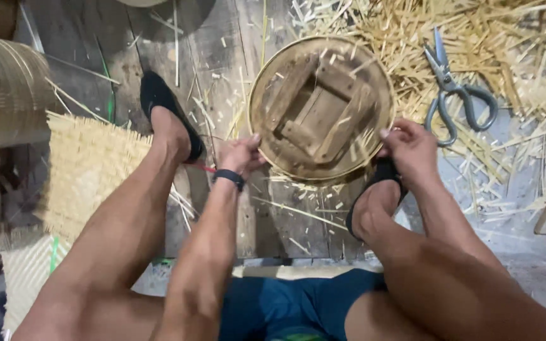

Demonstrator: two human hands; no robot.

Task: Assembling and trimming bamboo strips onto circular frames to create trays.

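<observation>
Head view, looking straight down between the seated person's knees. I see the left hand (pixel 240 155) gripping the lower left edge of a round bamboo frame (pixel 321 107), its fingers curled together around the rim with the thumb on top; a dark wristband (pixel 229 178) sits just below that hand. The right hand (pixel 411 148) holds the frame's lower right edge, fingers bent and closed on the rim, though I cannot tell how far they wrap beneath it because the frame hides the fingertips. The frame lies flat on the wooden plank floor (pixel 222 57), between the two feet, and inside its hoop rests a square wooden block form (pixel 319 112) scattered with short bamboo offcuts. The left foot wears a black slipper (pixel 165 107) and stands just left of the frame; the right foot's black slipper (pixel 380 183) sits directly beneath the right hand, touching the frame's lower edge. A pair of grey metal shears (pixel 456 95) lies with blades parted on the floor to the right of the frame, near but not touching it, on the margin of a heap of pale bamboo strips (pixel 412 31). A woven bamboo mat (pixel 86 170) lies at the left, partly under the left leg, with a stack of finished round hoops (pixel 4 88) beyond it.
</observation>
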